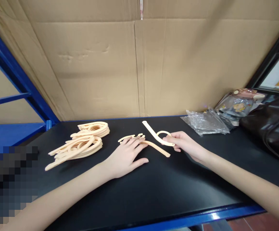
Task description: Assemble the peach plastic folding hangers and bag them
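My right hand point(181, 144) pinches a cream plastic hanger piece point(151, 131), a curved strip with small holes at its ends and a half-ring beside it, lifted a little off the black table. My left hand point(127, 155) lies with fingers stretched out over more cream pieces. From under its fingers a long curved strip point(157, 149) runs to the right, and smaller curved bits point(125, 138) stick out past the fingertips; their middle is hidden. To the left sit two stacked piles of similar cream hanger pieces, a front pile point(81, 147) and a back pile point(93, 128).
Clear plastic bags point(205, 122) lie at the back right, beside a transparent container with a pink top point(238, 104). A dark brown leather bag point(271, 122) occupies the right edge. A cardboard wall point(101, 70) closes off the back; a blue metal frame point(21, 77) stands left.
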`<state>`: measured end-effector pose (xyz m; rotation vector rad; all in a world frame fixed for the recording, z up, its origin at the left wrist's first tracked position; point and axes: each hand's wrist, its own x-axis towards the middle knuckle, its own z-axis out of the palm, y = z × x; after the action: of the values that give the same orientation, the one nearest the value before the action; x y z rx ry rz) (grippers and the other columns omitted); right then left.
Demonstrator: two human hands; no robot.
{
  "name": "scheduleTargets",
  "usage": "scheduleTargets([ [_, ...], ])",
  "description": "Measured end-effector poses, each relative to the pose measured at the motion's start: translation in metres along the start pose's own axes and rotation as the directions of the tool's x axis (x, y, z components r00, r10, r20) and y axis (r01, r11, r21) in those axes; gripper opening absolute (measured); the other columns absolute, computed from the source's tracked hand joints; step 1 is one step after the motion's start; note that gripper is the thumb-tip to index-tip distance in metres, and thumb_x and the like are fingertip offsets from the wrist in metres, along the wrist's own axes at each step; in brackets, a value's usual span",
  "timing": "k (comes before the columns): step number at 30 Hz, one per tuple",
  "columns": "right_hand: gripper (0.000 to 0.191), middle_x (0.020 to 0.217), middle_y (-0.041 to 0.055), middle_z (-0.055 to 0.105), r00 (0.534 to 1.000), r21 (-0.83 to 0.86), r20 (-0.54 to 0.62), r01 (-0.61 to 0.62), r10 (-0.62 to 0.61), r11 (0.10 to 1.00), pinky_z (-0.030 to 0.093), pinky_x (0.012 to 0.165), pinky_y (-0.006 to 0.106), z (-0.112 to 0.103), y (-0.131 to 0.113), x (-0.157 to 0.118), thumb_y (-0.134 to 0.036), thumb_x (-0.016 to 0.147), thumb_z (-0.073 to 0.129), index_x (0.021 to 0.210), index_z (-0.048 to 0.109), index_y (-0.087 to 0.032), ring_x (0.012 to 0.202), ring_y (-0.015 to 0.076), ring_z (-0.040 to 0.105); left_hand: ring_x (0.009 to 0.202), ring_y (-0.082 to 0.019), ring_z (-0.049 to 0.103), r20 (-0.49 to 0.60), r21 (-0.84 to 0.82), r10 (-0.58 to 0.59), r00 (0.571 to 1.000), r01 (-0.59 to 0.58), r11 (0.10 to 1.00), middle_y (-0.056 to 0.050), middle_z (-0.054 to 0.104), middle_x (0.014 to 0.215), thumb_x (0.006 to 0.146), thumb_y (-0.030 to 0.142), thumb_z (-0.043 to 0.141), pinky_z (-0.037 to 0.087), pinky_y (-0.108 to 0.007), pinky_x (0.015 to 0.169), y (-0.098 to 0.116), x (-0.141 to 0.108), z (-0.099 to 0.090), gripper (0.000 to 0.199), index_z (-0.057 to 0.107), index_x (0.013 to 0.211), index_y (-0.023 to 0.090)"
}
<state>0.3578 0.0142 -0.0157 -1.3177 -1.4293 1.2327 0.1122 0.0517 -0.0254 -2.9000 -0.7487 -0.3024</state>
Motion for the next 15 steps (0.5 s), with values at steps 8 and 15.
scheduleTargets([
  [8, 0.036, 0.055, -0.0073, 0.026, 0.999, -0.023, 0.012, -0.048, 0.048, 0.999, 0.016, 0.044, 0.024, -0.001, 0.003, 0.001, -0.045, 0.071, 0.066, 0.058, 0.048, -0.016, 0.049, 0.0059, 0.020, 0.141, -0.032, 0.020, -0.237, 0.011, -0.179, 0.955, 0.187, 0.982, -0.022, 0.021, 0.151, 0.090, 0.055, 0.044, 0.027, -0.052, 0.110, -0.005, 0.003, 0.007, 0.080, 0.011, 0.147, 0.008],
  [15, 0.039, 0.053, -0.0075, 0.025, 0.983, -0.040, 0.173, -0.055, 0.061, 0.998, 0.015, 0.041, 0.023, 0.014, 0.002, -0.009, -0.049, 0.075, 0.063, 0.059, 0.046, -0.017, 0.047, 0.0057, 0.020, 0.102, -0.020, 0.059, -0.446, 0.212, 0.246, 0.861, -0.165, 0.963, -0.005, 0.066, 0.109, 0.091, 0.029, 0.054, 0.040, -0.035, 0.090, 0.018, 0.001, -0.005, 0.026, 0.053, 0.114, 0.017],
])
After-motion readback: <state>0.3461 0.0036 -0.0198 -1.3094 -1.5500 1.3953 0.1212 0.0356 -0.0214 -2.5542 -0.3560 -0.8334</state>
